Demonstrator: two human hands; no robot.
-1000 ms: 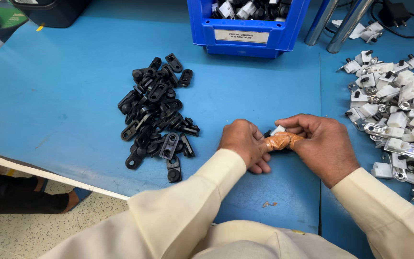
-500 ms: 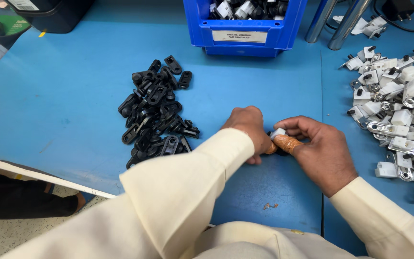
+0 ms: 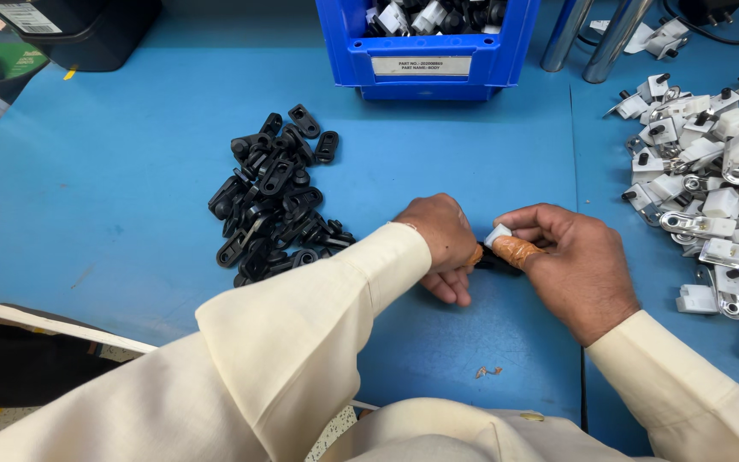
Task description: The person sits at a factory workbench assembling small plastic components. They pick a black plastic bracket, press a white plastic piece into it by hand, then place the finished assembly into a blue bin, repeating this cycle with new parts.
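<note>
1. Between our two hands, low on the blue table (image 3: 130, 214), sits the small white part (image 3: 498, 235) with a black clip piece (image 3: 496, 261) just beneath it; both hang just above the table surface, close to our body.
2. Our right hand (image 3: 570, 265) pinches the white part between the thumb and a forefinger wrapped in orange tape (image 3: 519, 250); the rest of that hand curls loosely.
3. Our left hand (image 3: 442, 244) is curled and closes on the black piece from the other side. Its fingertips are hidden behind the knuckles, so we cannot quite tell how firmly it grips.
4. We judge the step in hand to be the mating of the two pieces, white into black; they touch or nearly touch but do not look seated yet.
5. The next move, as we read it, calls for lining the two up squarely and pressing them together with steady pinch force, keeping the small parts from twisting or slipping out.
6. Left of our hands lies the heap of black clips (image 3: 275, 201), near the left wrist.
7. On the right, well apart from that heap, spreads the pile of white-and-metal parts (image 3: 712, 188).
8. Farther off stands the blue bin (image 3: 425, 43) with mixed pieces inside, and beside it two metal posts (image 3: 588, 34).
</note>
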